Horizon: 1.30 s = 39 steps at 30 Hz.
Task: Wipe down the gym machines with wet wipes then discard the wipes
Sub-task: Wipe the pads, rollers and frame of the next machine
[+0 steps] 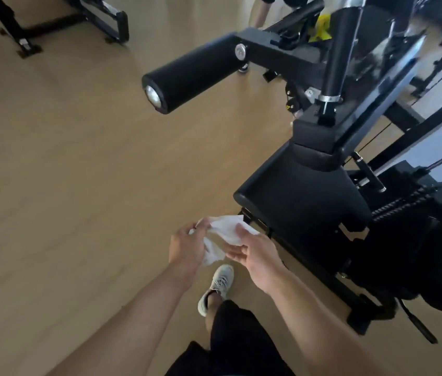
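A white wet wipe [226, 229] is stretched between both my hands just in front of me, above the floor. My left hand [187, 246] pinches its left edge, and a loose flap hangs down below the fingers. My right hand [256, 253] holds the right side, thumb on top of the sheet. A black gym machine stands to the right: its padded seat [295, 194] is just beyond my right hand, and a black foam roller pad [187, 74] juts out to the left higher up.
Tan wood floor [78, 172] spreads to the left. Another black machine frame [59, 23] stands at the top left. The machine's base rail [331, 278] runs along the floor at right. My grey shoe [218, 284] is below the hands. Another person [263, 9] stands behind the machine at the top.
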Tool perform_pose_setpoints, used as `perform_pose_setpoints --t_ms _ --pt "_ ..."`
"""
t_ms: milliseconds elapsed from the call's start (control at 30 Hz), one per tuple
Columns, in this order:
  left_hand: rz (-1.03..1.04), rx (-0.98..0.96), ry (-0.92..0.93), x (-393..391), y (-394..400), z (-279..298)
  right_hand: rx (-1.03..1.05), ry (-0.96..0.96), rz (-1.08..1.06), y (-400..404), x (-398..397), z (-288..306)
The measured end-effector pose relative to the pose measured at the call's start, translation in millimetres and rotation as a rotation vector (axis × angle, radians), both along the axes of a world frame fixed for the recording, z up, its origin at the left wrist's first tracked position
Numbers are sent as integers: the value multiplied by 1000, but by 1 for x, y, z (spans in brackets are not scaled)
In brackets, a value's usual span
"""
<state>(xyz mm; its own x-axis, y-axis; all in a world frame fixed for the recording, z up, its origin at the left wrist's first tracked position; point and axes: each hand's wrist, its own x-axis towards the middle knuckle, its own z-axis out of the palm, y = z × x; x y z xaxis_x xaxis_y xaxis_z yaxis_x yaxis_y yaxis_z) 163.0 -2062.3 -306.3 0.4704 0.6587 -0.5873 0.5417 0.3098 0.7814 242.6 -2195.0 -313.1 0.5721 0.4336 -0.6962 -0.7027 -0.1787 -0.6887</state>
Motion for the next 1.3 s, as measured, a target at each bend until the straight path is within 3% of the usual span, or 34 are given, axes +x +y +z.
perform_pose_setpoints --t_ms 133,333,400,567,700,933,1067,1300 --pt "40 -66 22 38 50 -1 123 130 -13 49 48 -5" --pt "20 -101 24 88 137 8 -25 90 311 117 105 -1" --pt "-15 -126 27 100 158 6 -23 126 323 135 116 0" --pt "-84 -193 9 143 213 -6 131 319 -64 180 136 -12" --pt "-245 -244 -5 175 260 -14 -81 123 -278 217 145 -17" --pt "-506 -318 90 221 317 -28 -224 -74 -141 277 142 -10" --pt "-575 -362 124 238 317 -39 -273 -94 -331 289 145 -7" --pt "-814 -186 305 281 294 -94 -432 -198 -576 248 171 -37"
